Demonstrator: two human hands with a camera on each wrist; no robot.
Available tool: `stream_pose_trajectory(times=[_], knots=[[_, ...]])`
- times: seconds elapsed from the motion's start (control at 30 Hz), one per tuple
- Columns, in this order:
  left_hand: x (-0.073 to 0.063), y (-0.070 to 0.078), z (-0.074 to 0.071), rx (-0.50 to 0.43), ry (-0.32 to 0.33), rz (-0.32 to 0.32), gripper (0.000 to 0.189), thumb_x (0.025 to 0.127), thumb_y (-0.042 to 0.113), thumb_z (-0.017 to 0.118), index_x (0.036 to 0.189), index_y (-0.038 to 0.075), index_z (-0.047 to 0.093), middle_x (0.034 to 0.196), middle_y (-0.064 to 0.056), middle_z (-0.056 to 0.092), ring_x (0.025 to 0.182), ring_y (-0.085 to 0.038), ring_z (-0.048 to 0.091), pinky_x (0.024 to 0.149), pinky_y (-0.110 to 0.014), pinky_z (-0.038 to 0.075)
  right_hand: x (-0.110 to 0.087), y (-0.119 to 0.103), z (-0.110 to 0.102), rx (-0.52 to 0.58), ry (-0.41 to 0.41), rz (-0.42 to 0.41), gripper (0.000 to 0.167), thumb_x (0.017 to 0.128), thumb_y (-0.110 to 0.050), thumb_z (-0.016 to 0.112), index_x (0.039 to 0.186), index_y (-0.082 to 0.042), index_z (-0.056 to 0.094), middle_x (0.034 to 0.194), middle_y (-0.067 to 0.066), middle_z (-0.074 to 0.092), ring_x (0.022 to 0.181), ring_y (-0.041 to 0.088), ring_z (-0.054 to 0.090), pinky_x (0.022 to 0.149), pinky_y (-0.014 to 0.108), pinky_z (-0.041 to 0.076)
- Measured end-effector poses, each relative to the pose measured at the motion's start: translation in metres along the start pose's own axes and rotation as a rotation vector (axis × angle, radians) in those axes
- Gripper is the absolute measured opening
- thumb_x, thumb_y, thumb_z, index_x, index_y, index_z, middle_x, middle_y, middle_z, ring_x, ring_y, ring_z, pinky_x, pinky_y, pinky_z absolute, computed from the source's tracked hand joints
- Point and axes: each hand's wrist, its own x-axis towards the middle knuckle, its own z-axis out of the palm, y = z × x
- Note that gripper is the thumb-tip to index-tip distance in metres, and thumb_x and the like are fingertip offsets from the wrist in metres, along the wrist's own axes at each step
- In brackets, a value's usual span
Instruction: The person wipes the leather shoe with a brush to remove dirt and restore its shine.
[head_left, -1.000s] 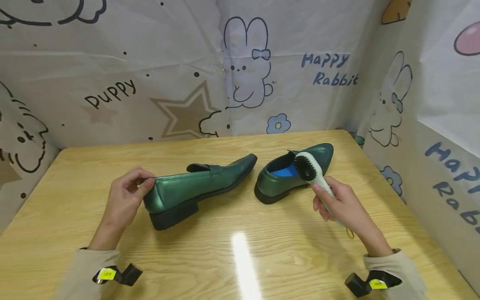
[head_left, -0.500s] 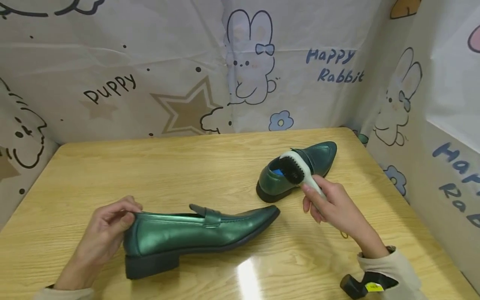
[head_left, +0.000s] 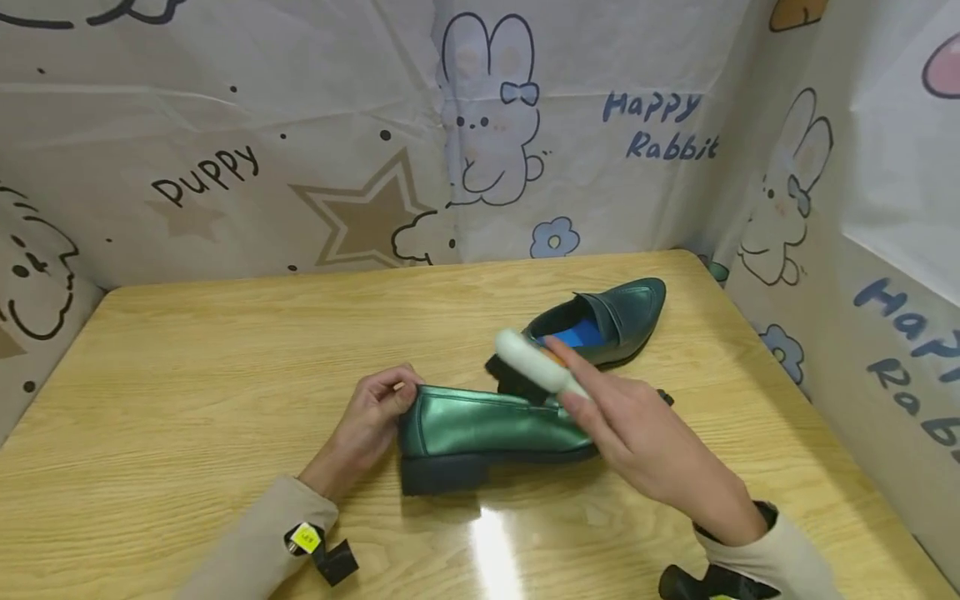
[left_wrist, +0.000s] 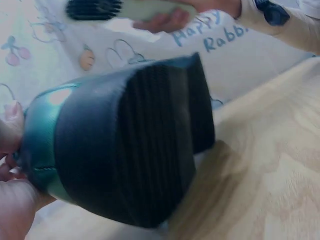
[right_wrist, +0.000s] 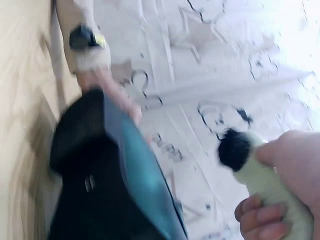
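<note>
My left hand point(head_left: 375, 421) pinches the back rim of a metallic green loafer point(head_left: 472, 423), which points right, low over the table. Its black heel point(left_wrist: 150, 145) fills much of the left wrist view. A pale shoe brush point(head_left: 525, 358) with black bristles is gripped by the handle in my right hand point(head_left: 652, 433). In the head view the bristles face down and overlap the loafer's opening; the right hand covers the toe part. From the right wrist, the brush's bristles point(right_wrist: 232, 150) appear apart from the loafer's dark sole point(right_wrist: 82, 185).
The matching green loafer point(head_left: 637, 312), with a blue insole, rests at the back right of the wooden table point(head_left: 225, 358), its heel end partly hidden by the brush. A cartoon-printed sheet point(head_left: 315, 100) borders the table behind and at the sides.
The held loafer has come nearer, then shifted right to the middle with my left hand. My right hand has moved left, turning the brush from bristles facing the head camera to bristles down.
</note>
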Motion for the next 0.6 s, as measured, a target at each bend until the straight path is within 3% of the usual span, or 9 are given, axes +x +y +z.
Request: stream_pose_trajectory(times=[0.1, 0.17, 0.3, 0.43, 0.6], knots=[[0.003, -0.011, 0.002, -0.029, 0.039, -0.036, 0.019, 0.097, 0.01, 0.054, 0.089, 0.017, 0.07, 0.086, 0.005, 0.058, 0.086, -0.01, 0.049, 0.076, -0.021, 0.042, 0.006, -0.009, 0.011, -0.14, 0.005, -0.098, 0.051, 0.101, -0.037, 0.047, 0.15, -0.026, 0.036, 0.082, -0.007, 0.053, 0.06, 0.002, 0.039, 0.053, 0.019, 0.036], [0.002, -0.014, -0.001, -0.034, 0.061, -0.055, 0.02, 0.097, 0.009, 0.053, 0.089, 0.017, 0.07, 0.088, 0.005, 0.059, 0.088, -0.009, 0.05, 0.078, -0.021, 0.042, 0.013, -0.013, 0.021, -0.201, 0.019, -0.16, 0.05, 0.099, -0.042, 0.048, 0.147, -0.031, 0.041, 0.076, -0.007, 0.046, 0.054, 0.002, 0.032, 0.047, 0.017, 0.03], [0.001, -0.013, -0.006, -0.005, 0.043, -0.075, 0.02, 0.097, 0.01, 0.052, 0.092, 0.019, 0.069, 0.092, 0.005, 0.061, 0.091, -0.009, 0.052, 0.082, -0.022, 0.042, 0.025, -0.015, 0.039, -0.267, 0.052, -0.246, 0.045, 0.096, -0.04, 0.055, 0.141, -0.035, 0.049, 0.073, -0.005, 0.041, 0.049, 0.002, 0.024, 0.042, 0.016, 0.021], [-0.002, -0.009, -0.008, 0.141, 0.018, -0.06, 0.018, 0.098, 0.012, 0.052, 0.098, 0.017, 0.069, 0.095, 0.005, 0.063, 0.093, -0.009, 0.054, 0.084, -0.023, 0.044, 0.03, -0.017, 0.051, -0.298, 0.085, -0.266, 0.049, 0.09, -0.035, 0.066, 0.138, -0.036, 0.053, 0.072, -0.003, 0.042, 0.048, 0.003, 0.025, 0.04, 0.015, 0.02], [-0.015, -0.005, -0.006, 0.35, 0.001, -0.098, 0.027, 0.103, 0.016, 0.044, 0.121, 0.002, 0.058, 0.115, 0.0, 0.06, 0.109, -0.011, 0.052, 0.094, -0.023, 0.04, 0.032, -0.018, 0.056, -0.329, 0.101, -0.24, 0.055, 0.085, -0.031, 0.073, 0.136, -0.037, 0.054, 0.072, -0.001, 0.045, 0.047, 0.004, 0.027, 0.039, 0.015, 0.022]])
